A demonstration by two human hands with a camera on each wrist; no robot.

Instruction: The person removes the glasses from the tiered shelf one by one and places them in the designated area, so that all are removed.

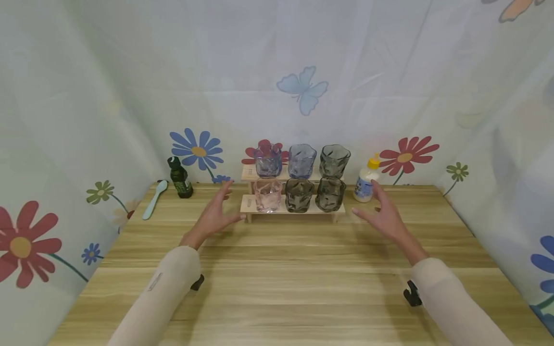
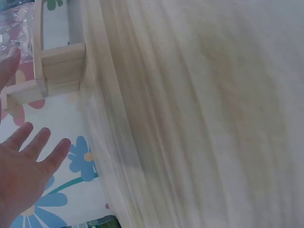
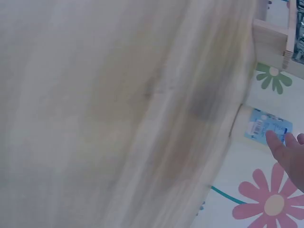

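Observation:
A two-tier wooden stand [image 1: 248,204] holds several wavy-sided glasses. On the lower tier a pink glass [image 1: 268,196] stands left of two dark grey glasses; on the upper tier are a purple-blue glass [image 1: 268,162], a blue glass [image 1: 301,161] and a grey-green glass [image 1: 334,161]. My left hand [image 1: 213,215] is spread with nothing in it, thumb toward the stand's left end. To the right of the stand, my right hand [image 1: 386,217] is likewise empty, its fingers extended. Its fingertips overlap a white bottle [image 1: 363,186] with a yellow cap in the head view.
At the table's back left stand a dark green bottle [image 1: 181,179] and, lying beside it, a pale green spoon [image 1: 155,200]. A flowered curtain [image 1: 233,96] hangs around the back and sides of the wooden table [image 1: 298,283].

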